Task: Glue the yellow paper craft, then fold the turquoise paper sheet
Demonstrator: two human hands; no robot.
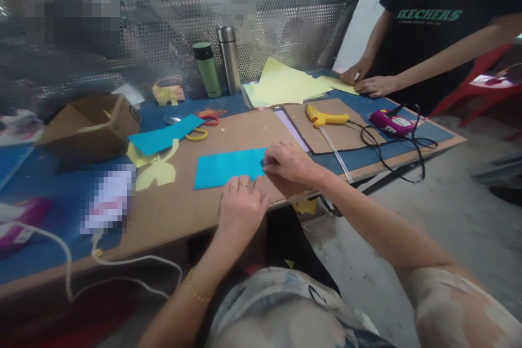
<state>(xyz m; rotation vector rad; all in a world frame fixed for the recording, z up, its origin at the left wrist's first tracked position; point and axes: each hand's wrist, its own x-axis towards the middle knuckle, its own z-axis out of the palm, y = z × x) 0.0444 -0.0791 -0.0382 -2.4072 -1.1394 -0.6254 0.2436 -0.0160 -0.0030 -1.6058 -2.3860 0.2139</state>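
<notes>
A folded-looking strip of bright blue paper (pixel 222 169) lies on a brown cardboard sheet (pixel 183 212) at the table's near edge. My left hand (pixel 243 204), with rings on it, rests its fingers flat on the near edge of this paper. At the paper's right end, the fingers of my right hand (pixel 291 164) are bent and pressed together on its edge; the fingertips are partly hidden. Farther left, another blue paper piece (pixel 165 136) partly covers scissors with red and yellow handles (pixel 197 135). Pale yellow cut-out paper shapes (pixel 157 175) lie just below it.
A yellow glue gun (pixel 326 117) rests on cardboard to the right, its black cord trailing to a purple device (pixel 392 121). A cardboard box (pixel 85 130), green cup (pixel 207 70) and steel flask (pixel 229 60) stand behind. Another person's hands (pixel 375 85) touch yellow paper (pixel 285 84).
</notes>
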